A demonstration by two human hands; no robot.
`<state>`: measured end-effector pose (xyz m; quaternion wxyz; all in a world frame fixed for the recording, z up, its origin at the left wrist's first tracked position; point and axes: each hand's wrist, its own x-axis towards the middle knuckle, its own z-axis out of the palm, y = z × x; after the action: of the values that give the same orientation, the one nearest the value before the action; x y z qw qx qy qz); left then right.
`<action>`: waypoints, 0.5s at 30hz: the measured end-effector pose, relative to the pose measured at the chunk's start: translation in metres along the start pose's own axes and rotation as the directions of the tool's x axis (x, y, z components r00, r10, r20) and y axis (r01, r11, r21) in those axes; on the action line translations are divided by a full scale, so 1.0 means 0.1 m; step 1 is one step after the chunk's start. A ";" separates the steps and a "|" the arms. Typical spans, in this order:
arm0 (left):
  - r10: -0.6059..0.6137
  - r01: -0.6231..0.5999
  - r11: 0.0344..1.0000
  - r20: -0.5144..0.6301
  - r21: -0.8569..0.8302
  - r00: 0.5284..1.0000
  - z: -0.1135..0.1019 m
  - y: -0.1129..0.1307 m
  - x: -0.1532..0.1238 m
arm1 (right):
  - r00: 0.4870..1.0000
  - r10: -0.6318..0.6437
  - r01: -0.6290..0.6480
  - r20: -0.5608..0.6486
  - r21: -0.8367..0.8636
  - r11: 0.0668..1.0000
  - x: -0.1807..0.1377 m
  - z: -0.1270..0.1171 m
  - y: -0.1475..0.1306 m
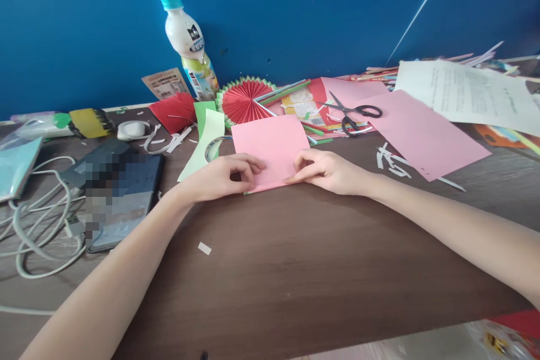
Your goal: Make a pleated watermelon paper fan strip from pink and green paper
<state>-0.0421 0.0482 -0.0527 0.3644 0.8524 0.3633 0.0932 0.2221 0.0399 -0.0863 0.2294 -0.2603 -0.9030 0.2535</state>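
A small pink sheet of paper (270, 143) lies on the brown table (295, 259) in front of me. My left hand (219, 177) rests on its near left edge, fingers curled and pinching the paper. My right hand (327, 170) pinches the near right edge, thumb and fingertips pressed on the fold. Both hands are closed on the same sheet's near edge, which looks folded over.
Black scissors (353, 112) lie on a larger pink sheet (415, 132) behind. A red pleated paper fan (244, 102), a green strip (205, 143) and a drink bottle (189, 45) stand by the blue wall. A phone (122, 197) and white cables (37, 225) lie left. White printed sheets (468, 93) lie right.
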 end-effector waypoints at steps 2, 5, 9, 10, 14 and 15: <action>-0.010 0.010 1.000 0.001 -0.001 1.000 0.00 0.00 0.00 | 1.000 0.002 -0.002 0.001 0.000 1.000 0.00 0.00 0.00; -0.016 0.016 1.000 0.006 0.006 1.000 0.00 0.01 0.00 | 1.000 0.008 -0.008 0.005 0.002 1.000 0.00 0.00 0.00; -0.014 0.014 1.000 0.011 0.016 1.000 0.00 0.01 -0.01 | 1.000 0.009 -0.009 0.006 0.007 1.000 0.00 0.00 0.00; -0.013 0.013 1.000 0.012 0.017 1.000 0.00 0.01 -0.01 | 1.000 0.010 -0.010 0.005 0.009 1.000 0.00 0.00 0.00; 0.002 -0.002 0.999 0.019 0.037 1.000 0.00 0.03 -0.01 | 1.000 0.002 -0.002 0.004 0.006 1.000 0.00 0.00 -0.01; 0.004 -0.005 0.999 0.022 0.046 1.000 0.00 0.04 -0.01 | 1.000 -0.001 0.001 0.005 0.004 1.000 0.00 0.00 -0.01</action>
<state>-0.0407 0.0459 -0.0501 0.3486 0.8622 0.3594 0.0766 0.2216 0.0396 -0.0854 0.2277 -0.2587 -0.9032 0.2558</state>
